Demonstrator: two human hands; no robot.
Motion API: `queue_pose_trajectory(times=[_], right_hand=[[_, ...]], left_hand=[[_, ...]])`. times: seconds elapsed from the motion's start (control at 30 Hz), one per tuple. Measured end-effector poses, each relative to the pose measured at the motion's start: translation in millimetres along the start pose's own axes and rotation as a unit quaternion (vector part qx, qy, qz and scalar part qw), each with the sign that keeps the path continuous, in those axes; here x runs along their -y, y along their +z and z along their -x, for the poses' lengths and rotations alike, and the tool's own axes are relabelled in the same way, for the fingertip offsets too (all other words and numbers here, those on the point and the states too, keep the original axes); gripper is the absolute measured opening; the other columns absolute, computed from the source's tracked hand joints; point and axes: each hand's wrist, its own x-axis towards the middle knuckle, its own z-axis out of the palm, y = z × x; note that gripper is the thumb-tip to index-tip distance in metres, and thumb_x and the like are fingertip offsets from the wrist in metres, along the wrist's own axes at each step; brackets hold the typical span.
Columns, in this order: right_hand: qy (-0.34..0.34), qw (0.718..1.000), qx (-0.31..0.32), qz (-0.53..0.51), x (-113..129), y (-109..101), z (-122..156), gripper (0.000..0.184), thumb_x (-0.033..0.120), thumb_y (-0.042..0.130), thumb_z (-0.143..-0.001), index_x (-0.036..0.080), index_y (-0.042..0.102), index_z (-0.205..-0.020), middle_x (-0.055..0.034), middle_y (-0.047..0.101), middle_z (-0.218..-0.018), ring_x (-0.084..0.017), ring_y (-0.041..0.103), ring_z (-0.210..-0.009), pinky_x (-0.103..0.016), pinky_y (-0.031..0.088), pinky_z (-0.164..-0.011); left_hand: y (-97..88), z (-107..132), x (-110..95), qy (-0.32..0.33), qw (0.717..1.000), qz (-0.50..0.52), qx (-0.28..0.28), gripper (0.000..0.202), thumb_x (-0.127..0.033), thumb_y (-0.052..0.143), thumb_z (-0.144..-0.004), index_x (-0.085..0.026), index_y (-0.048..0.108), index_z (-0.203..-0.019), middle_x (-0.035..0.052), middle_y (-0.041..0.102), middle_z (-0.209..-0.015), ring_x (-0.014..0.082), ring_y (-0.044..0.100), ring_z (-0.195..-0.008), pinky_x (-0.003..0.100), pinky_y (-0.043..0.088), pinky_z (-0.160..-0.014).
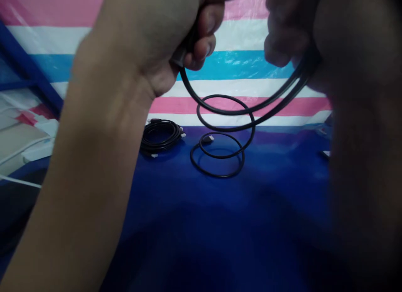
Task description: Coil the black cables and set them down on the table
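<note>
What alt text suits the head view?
A person's left hand and right hand hold a black cable that trails in loops onto a blue table. A coiled cable bundle lies nearby, before a striped sheet.

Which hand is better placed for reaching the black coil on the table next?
Probably the left hand: the coil appears below it, farther from the right hand. Both hold the cable, though.
</note>
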Motion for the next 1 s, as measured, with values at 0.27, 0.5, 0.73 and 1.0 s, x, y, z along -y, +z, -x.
queue_pose_trajectory(times=[0.27,0.5,0.73,1.0], right_hand=[[-0.08,0.992,-0.084,-0.042,13,24,1,0.022,0.022,0.028,-0.095,0.016,0.048,-0.088,0.0061,0.029,-0.05,-0.004,0.025,-0.032,-0.023,0.024,-0.031],[0.006,0.981,0.151,0.12,12,-12,2,0.022,0.036,0.048,-0.089,0.019,0.058,-0.079,0.0024,0.036,-0.048,-0.005,0.034,-0.036,-0.021,0.027,-0.03],[0.009,0.992,0.013,-0.122,4,22,-4,0.025,0.032,0.038,-0.093,0.023,0.051,-0.113,0.0032,0.043,-0.059,-0.007,0.039,-0.042,-0.022,0.038,-0.04],[0.042,0.941,-0.067,-0.329,-10,74,17,0.032,0.036,0.053,-0.086,0.024,0.042,-0.113,0.0016,0.057,-0.079,-0.009,0.06,-0.077,-0.025,0.052,-0.079]], left_hand=[[14.0,-3,-19,-0.06,0.982,0.112,-0.136,0.021,-0.013,0.045,-0.089,-0.016,0.043,-0.068,-0.006,0.028,-0.047,0.0027,0.032,-0.037,0.014,0.023,-0.036],[10.7,-7,-10,-0.177,0.982,0.053,0.023,0.019,-0.007,0.041,-0.079,-0.015,0.039,-0.062,-0.01,0.025,-0.042,-0.0056,0.024,-0.029,0.007,0.022,-0.041],[6.7,-24,-13,-0.125,0.939,0.201,-0.25,0.039,-0.01,0.048,-0.082,-0.019,0.025,-0.052,-0.0082,0.01,-0.04,0.001,0.008,-0.031,0.02,0.008,-0.032],[25.2,-33,10,-0.168,0.803,0.425,-0.382,0.039,-0.012,0.038,-0.086,-0.02,0.01,-0.06,-0.0082,0.008,-0.04,0.0038,0.011,-0.032,0.023,0.016,-0.037]])
